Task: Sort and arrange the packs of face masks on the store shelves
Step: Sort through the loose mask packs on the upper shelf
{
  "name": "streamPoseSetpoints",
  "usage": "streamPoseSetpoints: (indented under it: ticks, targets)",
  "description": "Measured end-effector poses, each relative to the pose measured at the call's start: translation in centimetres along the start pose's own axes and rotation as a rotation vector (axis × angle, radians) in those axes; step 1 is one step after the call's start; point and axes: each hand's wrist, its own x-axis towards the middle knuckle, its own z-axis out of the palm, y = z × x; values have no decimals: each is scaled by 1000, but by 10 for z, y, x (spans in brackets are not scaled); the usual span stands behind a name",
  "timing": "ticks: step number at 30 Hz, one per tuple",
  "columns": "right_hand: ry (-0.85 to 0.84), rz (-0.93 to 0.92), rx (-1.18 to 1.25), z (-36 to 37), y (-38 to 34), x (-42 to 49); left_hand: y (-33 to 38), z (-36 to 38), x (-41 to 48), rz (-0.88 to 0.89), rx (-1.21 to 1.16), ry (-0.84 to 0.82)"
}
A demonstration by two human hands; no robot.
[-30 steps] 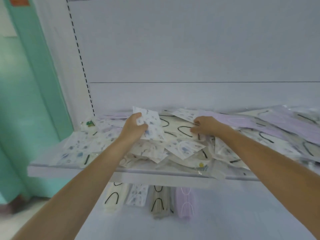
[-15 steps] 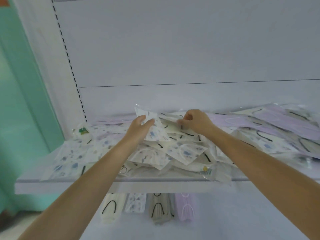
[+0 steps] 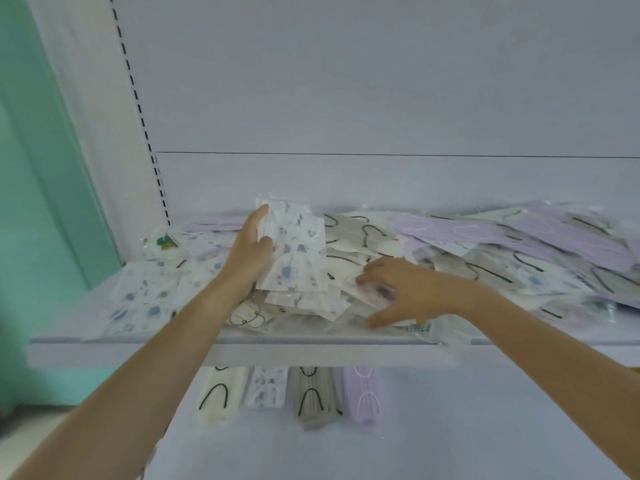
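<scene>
Left hand (image 3: 251, 254): your thumb and fingers clasp a printed pack (image 3: 294, 251), held upright above the pile (image 3: 485, 268)
Right hand (image 3: 408, 292): your fingers lie spread on the pile, just right of that pack, gripping nothing
Shelf (image 3: 138, 353): carries the pile

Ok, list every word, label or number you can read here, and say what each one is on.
Nothing here is readable.
A green and orange label on a pack at the back left of the shelf: too blurred.
A teal printed strip on a clear pack at the front edge, by the right hand: too small, blurred.
The patterned pack the left hand holds: pictures only, no lettering visible.
</scene>
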Motion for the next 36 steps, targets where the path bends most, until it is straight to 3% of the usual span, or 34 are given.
streamPoseSetpoints:
  ticks: [5,10,14,16,20,22,27,30,34,36]
  targets:
    - [90,76,290,-14,7,1,-2,-6,0,-46,-3,71]
    - [558,265,660,-45,12,9,-2,-17,-4,-74,-73,136]
    - [720,290,746,-65,11,12,-1,-28,-6,-74,-87,151]
    - [691,288,811,-69,6,15,0,-31,-7,-75,-84,148]
    - [367,389,1106,-71,0,17,-2,-38,-7,-121,-102,130]
    - [375,436,1131,-73,4,20,-2,-41,-7,-142,-106,131]
    - [711,455,1181,-76,-1,28,2,-44,-9,-92,-128,251]
    - [1081,311,1230,-87,5,28,4,-50,-8,-68,-162,334]
    - [1671,-48,820,-95,-7,14,3,-55,-8,-59,-182,374]
    - [1691,-233,525,-85,-15,15,3,-52,-9,-42,-187,377]
